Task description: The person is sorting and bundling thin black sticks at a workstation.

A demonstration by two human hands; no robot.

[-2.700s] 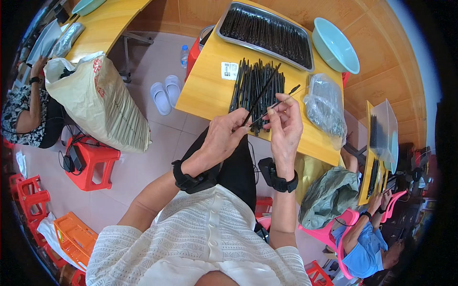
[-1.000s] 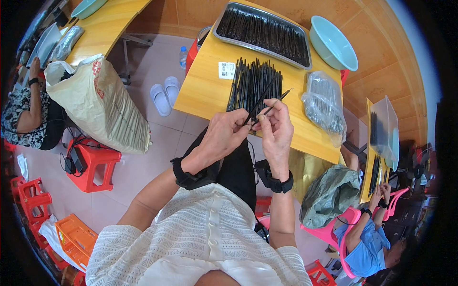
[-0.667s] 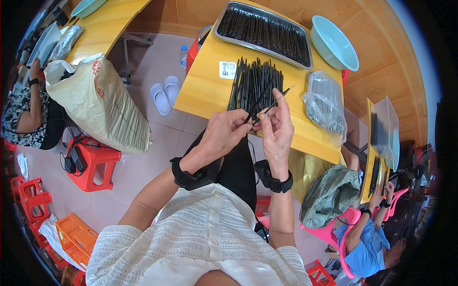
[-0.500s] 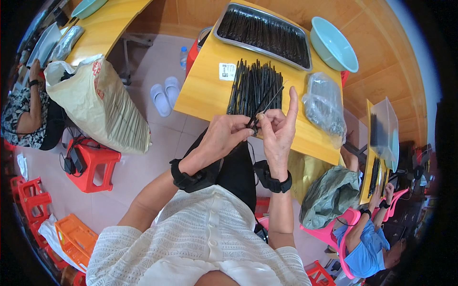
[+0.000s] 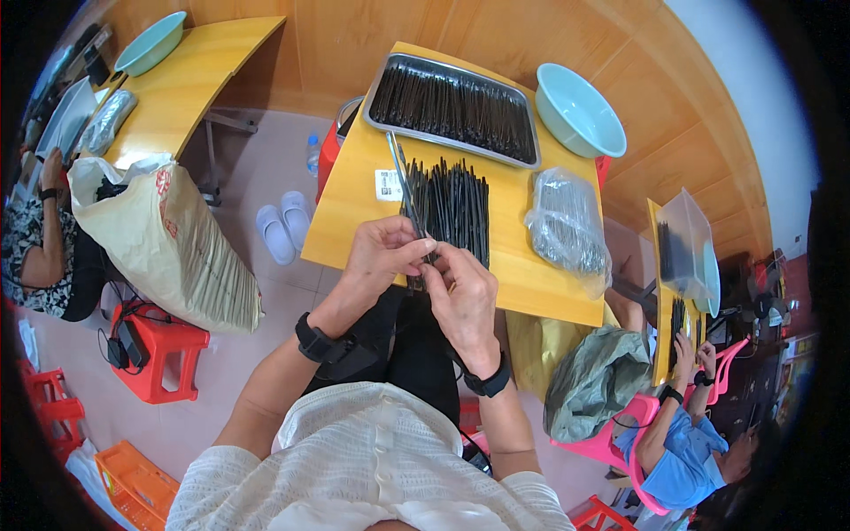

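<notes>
My left hand point(image 5: 382, 255) is closed on a few thin dark sticks point(image 5: 402, 177) that stand up from its fingers and lean left; one of them looks shiny. Beside it my right hand point(image 5: 467, 301) pinches at the lower part of those sticks, its fingertips touching my left thumb. What exactly lies between the right fingertips is hidden. Just past both hands, a pile of black knobbly sticks point(image 5: 459, 208) lies on the yellow table point(image 5: 509, 288). Behind the pile stands a metal tray point(image 5: 531, 150) filled with rows of similar dark thin pieces point(image 5: 452, 106).
A white label point(image 5: 387, 185) lies left of the pile. On the right are a clear plastic bag point(image 5: 567, 226) and a light blue basin point(image 5: 580, 111). A large sack point(image 5: 168, 248) and red stool point(image 5: 159, 354) stand left. Co-workers sit left and at right, in blue point(image 5: 682, 469).
The held sticks have swung from leaning right to leaning left. My right index finger, raised before, has bent in to the sticks. The view has shifted, with the table lower in it.
</notes>
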